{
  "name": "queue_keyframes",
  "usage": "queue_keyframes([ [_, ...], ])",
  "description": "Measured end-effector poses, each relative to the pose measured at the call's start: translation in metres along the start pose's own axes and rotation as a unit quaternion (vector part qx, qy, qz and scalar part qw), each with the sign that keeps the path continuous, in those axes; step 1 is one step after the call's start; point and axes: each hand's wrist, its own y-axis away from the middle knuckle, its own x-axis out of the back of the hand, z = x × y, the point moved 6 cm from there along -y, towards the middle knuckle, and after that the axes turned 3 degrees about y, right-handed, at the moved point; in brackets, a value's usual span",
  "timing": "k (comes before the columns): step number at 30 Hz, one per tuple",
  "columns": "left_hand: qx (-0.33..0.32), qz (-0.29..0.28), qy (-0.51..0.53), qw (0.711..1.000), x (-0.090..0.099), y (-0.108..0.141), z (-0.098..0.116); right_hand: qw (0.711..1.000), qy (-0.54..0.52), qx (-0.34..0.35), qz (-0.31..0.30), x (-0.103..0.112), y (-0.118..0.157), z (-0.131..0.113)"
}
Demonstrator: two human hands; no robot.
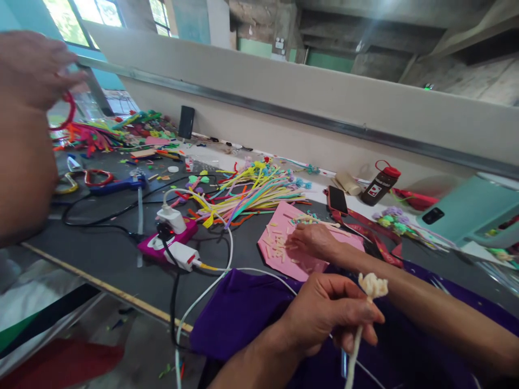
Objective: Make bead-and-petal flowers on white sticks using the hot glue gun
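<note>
Cream stem (pixel 354 356), fluffy-headed, one: held up in front of purple cloth (pixel 235 308), clamped between thumb and fingers of left hand (pixel 324 308). Pinch sits just below head (pixel 373 286); hard squeeze could crush or loosen it. Cream snippets (pixel 277 247), many: loose on pink sheet (pixel 284 212); right hand (pixel 314 240) over them, fingertips unclear, so on my feed I can't make out whether they grip anything; sideways sweep could scatter lot. White cable (pixel 259 270), one: runs from white charger (pixel 184 255) across cloth, behind left hand; I judge snag there could tug charger loose
</note>
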Motion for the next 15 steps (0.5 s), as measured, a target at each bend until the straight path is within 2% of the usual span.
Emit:
queue_keyframes([
  [5,-0.008,0.0,-0.005,1.0,0.0,0.0,0.001,0.999,-0.02,-0.017,0.025,-0.005,-0.007,0.002],
  [8,-0.027,0.026,-0.006,0.999,0.003,-0.001,0.002,0.996,-0.066,-0.028,0.052,0.004,-0.002,0.007],
  [11,-0.04,0.061,-0.006,0.997,0.007,-0.002,0.004,0.989,-0.12,-0.039,0.077,0.019,0.016,0.015],
  [13,-0.052,0.088,-0.007,0.995,0.011,-0.003,0.006,0.972,-0.208,-0.049,0.097,0.027,0.036,0.02],
  [15,-0.068,0.117,-0.013,0.991,0.016,-0.004,0.009,0.91,-0.387,-0.064,0.133,0.031,0.06,0.028],
])
